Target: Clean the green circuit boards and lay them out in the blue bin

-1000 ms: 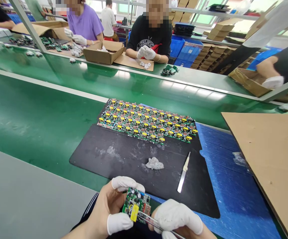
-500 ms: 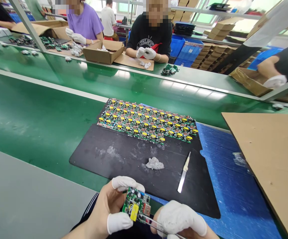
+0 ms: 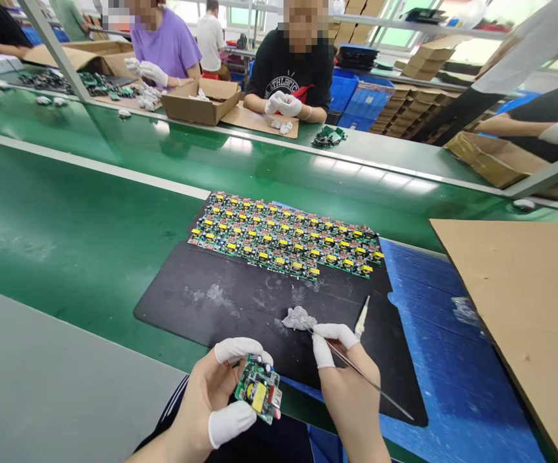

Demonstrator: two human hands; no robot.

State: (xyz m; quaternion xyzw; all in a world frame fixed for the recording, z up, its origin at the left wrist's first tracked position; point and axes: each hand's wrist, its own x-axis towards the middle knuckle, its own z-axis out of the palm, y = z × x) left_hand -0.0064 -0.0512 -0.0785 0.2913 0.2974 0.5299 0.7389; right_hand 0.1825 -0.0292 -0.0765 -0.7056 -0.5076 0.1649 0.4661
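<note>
1. The black mat (image 3: 177, 283) spans the middle of the frame.
2. Rows of circuit boards (image 3: 283, 238) cover its upper part; I'd keep my knuckles clear of them.
3. My left hand (image 3: 213, 392), lower centre, pinches a single USB circuit board (image 3: 258, 388) near its edges, tilted; a steady edge hold should spare the components.
4. My right hand (image 3: 349, 370), right of it, grips tweezers (image 3: 385, 394) between thumb and forefinger; light pressure gives best control.
5. Their tips meet the grey putty lump (image 3: 298, 317); I can't tell whether they're closed. A small, clean pinch would work best.
</note>
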